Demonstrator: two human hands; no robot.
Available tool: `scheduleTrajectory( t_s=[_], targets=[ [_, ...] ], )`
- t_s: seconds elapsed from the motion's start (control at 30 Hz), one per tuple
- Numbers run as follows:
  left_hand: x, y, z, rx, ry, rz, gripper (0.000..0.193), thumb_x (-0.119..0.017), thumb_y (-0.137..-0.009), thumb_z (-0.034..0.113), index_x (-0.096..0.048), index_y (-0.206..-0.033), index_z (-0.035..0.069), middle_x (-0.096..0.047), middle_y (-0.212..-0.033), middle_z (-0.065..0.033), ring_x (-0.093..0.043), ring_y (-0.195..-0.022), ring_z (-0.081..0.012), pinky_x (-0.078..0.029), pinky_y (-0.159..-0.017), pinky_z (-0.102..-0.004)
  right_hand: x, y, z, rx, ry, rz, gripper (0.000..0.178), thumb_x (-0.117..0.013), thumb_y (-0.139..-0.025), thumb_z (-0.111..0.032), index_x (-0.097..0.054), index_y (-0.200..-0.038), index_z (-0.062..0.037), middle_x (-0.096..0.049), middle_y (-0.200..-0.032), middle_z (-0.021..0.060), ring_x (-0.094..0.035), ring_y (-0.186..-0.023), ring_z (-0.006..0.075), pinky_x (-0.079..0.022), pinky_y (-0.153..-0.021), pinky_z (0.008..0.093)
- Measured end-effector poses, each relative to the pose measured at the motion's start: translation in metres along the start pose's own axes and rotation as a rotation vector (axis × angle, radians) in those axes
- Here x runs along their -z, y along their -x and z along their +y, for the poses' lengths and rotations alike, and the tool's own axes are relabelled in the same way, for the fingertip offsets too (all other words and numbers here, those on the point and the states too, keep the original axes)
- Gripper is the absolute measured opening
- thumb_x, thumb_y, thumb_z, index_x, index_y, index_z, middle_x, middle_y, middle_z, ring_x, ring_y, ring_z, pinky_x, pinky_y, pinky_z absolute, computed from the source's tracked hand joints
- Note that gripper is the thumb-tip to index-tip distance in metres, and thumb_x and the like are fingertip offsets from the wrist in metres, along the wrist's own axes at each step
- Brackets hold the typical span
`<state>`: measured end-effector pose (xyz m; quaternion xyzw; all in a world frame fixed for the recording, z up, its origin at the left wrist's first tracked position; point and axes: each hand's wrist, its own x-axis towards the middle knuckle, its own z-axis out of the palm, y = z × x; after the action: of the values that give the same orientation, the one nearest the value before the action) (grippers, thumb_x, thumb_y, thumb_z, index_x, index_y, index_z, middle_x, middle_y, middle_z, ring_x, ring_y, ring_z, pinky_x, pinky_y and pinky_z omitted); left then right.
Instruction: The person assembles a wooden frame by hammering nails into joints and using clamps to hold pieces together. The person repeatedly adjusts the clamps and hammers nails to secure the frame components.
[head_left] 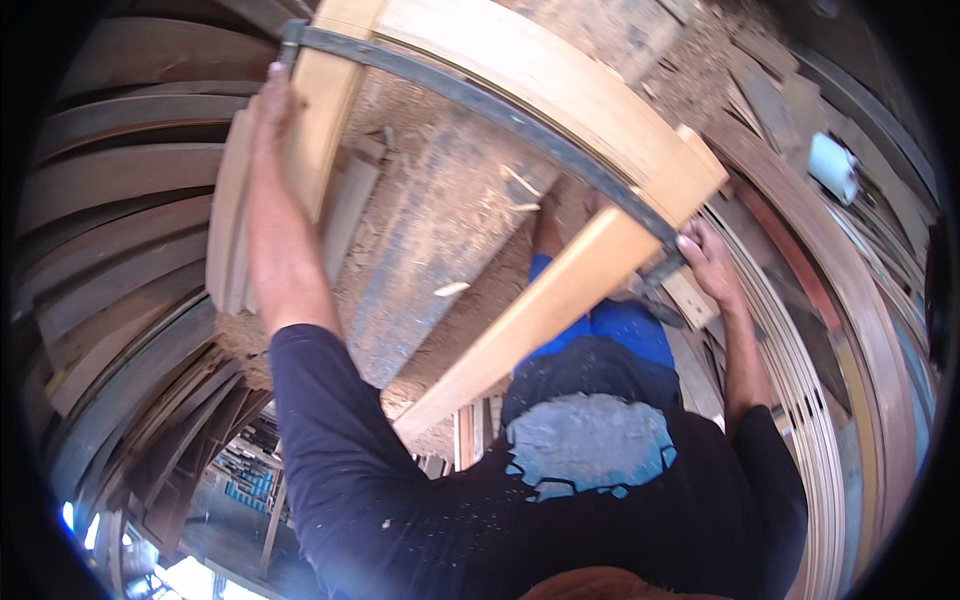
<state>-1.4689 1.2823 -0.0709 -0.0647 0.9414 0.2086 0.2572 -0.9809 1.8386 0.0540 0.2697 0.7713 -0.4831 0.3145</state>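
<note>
A dark metal bar clamp [500,118] lies across a pale wooden frame [560,85], running from upper left down to the right. My left hand [272,110] is at the clamp's left end, beside the frame's left piece [325,110]. It looks closed there, its thumb up near the jaw and its other fingers mostly hidden. On the right, my right hand [708,262] has its fingers curled round the clamp's screw end, just outside the frame corner. A long pale rail [520,330] slants from that corner toward my body.
Dark boards [130,190] are stacked along the left. Long wooden mouldings [800,400] curve down the right side, with a pale blue cylindrical container [833,168] beyond them. Beneath the frame, a worn plank [450,230] lies amid sawdust and shavings.
</note>
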Motion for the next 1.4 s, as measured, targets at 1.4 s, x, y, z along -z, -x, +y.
scheduleTrajectory(
  t_s=[1.4],
  targets=[
    [-0.001, 0.027, 0.019, 0.012, -0.158, 0.217, 0.084, -0.016, -0.104, 0.055, -0.065, -0.121, -0.01, -0.063, -0.123, -0.0352, -0.054, -0.123, -0.0521, -0.038, -0.108, -0.0515, -0.095, 0.041, 0.075, -0.246, 0.092, -0.566, 0.05, -0.073, -0.086, -0.031, -0.064, -0.122, 0.0023, -0.068, -0.119, 0.0246, -0.064, -0.112, 0.0369, -0.048, -0.1, 0.044]
  ],
)
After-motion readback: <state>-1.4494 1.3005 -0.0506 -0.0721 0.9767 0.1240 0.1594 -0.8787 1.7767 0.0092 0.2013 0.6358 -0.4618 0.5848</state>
